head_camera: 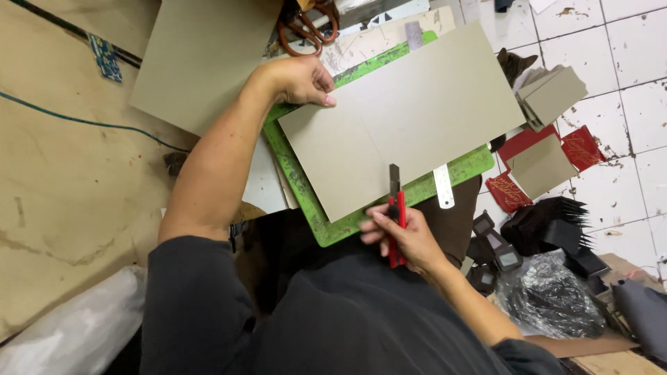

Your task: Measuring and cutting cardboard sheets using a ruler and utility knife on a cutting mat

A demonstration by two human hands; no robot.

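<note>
A large grey cardboard sheet (410, 114) lies on a green cutting mat (306, 191) on my lap. My left hand (299, 80) presses down on the sheet's far left corner, fingers curled. My right hand (406, 236) grips a red utility knife (396, 215) whose blade touches the sheet's near edge. A faint cut line runs across the sheet from the blade toward the far edge. A metal ruler (443, 186) pokes out from under the sheet at the mat's near right side.
Another grey board (201, 55) lies at the upper left, with orange-handled scissors (306, 28) beside it. On the tiled floor at right are cut grey pieces (552, 97), red printed covers (580, 147), small black boxes (497, 250) and a black plastic bag (556, 298).
</note>
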